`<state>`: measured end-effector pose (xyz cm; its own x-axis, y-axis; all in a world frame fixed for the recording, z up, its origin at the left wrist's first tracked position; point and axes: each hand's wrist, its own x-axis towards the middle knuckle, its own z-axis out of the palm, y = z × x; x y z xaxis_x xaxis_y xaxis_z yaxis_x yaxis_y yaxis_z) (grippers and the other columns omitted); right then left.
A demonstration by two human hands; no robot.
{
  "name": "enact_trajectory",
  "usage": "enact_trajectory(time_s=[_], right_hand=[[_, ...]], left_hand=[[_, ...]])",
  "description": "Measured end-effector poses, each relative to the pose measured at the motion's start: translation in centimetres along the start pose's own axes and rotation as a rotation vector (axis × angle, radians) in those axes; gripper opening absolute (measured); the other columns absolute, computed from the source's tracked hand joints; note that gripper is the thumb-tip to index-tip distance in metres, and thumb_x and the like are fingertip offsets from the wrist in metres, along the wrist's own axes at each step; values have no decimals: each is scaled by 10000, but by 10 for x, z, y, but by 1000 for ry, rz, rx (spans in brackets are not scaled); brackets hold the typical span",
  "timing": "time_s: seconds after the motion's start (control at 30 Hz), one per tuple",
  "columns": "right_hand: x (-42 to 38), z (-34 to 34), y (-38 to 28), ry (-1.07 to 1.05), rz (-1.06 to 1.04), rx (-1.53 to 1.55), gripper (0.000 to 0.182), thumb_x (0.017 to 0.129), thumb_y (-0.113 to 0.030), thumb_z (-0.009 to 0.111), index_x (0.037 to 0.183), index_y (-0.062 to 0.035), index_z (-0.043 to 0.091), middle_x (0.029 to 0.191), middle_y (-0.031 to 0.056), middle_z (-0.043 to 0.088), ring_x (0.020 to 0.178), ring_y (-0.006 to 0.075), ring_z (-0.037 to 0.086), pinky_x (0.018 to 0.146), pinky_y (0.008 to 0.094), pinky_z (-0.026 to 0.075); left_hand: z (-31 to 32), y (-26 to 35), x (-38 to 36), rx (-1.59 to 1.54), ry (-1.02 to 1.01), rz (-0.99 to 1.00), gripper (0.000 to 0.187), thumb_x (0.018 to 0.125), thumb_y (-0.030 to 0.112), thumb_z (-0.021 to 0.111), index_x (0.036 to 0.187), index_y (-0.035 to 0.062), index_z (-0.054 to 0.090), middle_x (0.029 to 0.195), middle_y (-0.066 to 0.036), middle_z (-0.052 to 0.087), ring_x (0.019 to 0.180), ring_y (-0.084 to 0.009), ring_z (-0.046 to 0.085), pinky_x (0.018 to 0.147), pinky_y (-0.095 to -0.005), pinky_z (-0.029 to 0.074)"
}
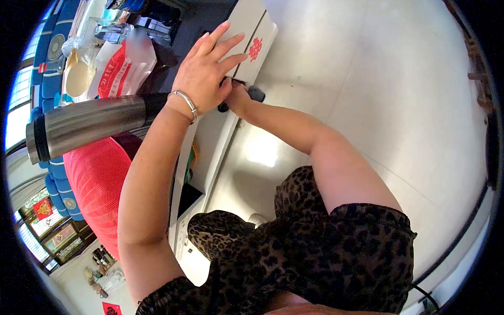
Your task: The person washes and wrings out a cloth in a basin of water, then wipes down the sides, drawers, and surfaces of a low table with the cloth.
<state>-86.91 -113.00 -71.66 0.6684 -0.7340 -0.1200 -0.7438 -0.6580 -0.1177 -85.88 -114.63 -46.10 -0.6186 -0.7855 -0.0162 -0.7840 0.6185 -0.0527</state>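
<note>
My left hand [207, 65], with a silver bangle [185, 100] at its wrist, is spread with its fingers apart over the edge of the dark tabletop [202, 23]. Close to its fingertips is a white drawer front [247, 31] bearing a red paper-cut sticker [255, 49]. My right hand [239, 98] reaches in beneath the left one, at the opening of the white cabinet [210, 139]. Its fingers are mostly hidden, and I cannot make out whether they hold anything. A dark grey object [256, 94] shows just beyond the right wrist.
On the tabletop are a steel tumbler [94, 123], a red mesh cover [100, 178], a red and white bag [118, 68], a cream-coloured container [80, 79] and a clear glass [113, 32]. Blue seats [55, 47] stand behind. Pale floor tiles [367, 94] extend to the right.
</note>
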Motion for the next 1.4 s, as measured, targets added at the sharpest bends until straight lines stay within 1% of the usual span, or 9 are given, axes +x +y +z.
enact_trajectory(time_s=[0.2, 0.43, 0.6, 0.73, 0.83, 1.03, 1.17, 1.3, 1.4], right_hand=[[-55, 15, 20, 183, -12, 125, 401, 789, -122, 569, 1170, 2, 570, 1135, 150, 595, 884, 181, 648, 586, 329, 536], [-22, -5, 25, 194, -154, -9, 296, 790, -168, 565, 1025, -35, 685, 1117, 130, 622, 1051, 307, 582, 902, 401, 458], [-63, 10, 25, 173, 0, 89, 280, 809, -129, 551, 1055, -6, 605, 958, 156, 613, 815, 216, 658, 581, 317, 530], [-76, -3, 28, -71, 78, 313, 307, 796, -122, 563, 1053, 38, 610, 986, 180, 617, 856, 278, 656, 649, 350, 547], [-82, -5, 16, 248, -19, 249, 335, 800, -131, 559, 1103, 8, 594, 1016, 173, 624, 873, 266, 655, 642, 356, 545], [-54, 46, -30, 106, -288, 387, 391, 806, -152, 553, 1146, 42, 551, 1028, 214, 642, 791, 289, 667, 587, 436, 546], [-74, 58, -68, 385, -663, 342, 208, 710, -181, 588, 822, -20, 656, 891, 147, 659, 749, 281, 653, 617, 455, 540], [-31, 26, -18, 411, -285, 385, 140, 741, -159, 599, 815, -52, 649, 775, 137, 655, 755, 308, 650, 611, 413, 536], [-43, 27, -43, 74, -388, 353, 206, 768, -159, 563, 923, -53, 647, 942, 124, 636, 766, 273, 637, 587, 398, 532]], left_hand=[[0, -2, -2, -9, 6, -1, 549, 639, 67, 704, 1171, 166, 613, 1443, -22, 398, 1409, -270, 222, 1125, -474, 266], [-2, 3, -1, -4, 12, 5, 554, 633, 66, 699, 1172, 160, 613, 1450, -33, 386, 1409, -274, 222, 1127, -465, 267], [2, -1, -2, -1, 14, 9, 558, 635, 70, 693, 1179, 164, 608, 1448, -34, 387, 1410, -278, 219, 1129, -469, 264], [4, -2, -5, 1, 23, 23, 560, 635, 78, 698, 1181, 168, 606, 1448, -35, 388, 1408, -281, 223, 1132, -464, 261], [6, -5, -4, 14, 43, 30, 559, 640, 82, 698, 1184, 169, 603, 1446, -35, 389, 1405, -281, 229, 1134, -454, 263], [4, -2, -3, 77, 48, 43, 542, 655, 91, 691, 1185, 159, 601, 1438, -33, 396, 1399, -277, 238, 1130, -445, 274], [7, -6, -4, 63, 43, 50, 524, 665, 109, 694, 1179, 162, 605, 1427, -29, 406, 1404, -270, 225, 1134, -444, 269], [-6, -8, -3, -4, -52, 37, 478, 693, 194, 659, 1156, 103, 585, 1383, -101, 419, 1393, -316, 214, 1124, -461, 235], [-3, -7, 0, -12, 27, 30, 448, 683, 148, 648, 1129, 115, 615, 1375, -69, 445, 1390, -290, 239, 1126, -448, 256]])
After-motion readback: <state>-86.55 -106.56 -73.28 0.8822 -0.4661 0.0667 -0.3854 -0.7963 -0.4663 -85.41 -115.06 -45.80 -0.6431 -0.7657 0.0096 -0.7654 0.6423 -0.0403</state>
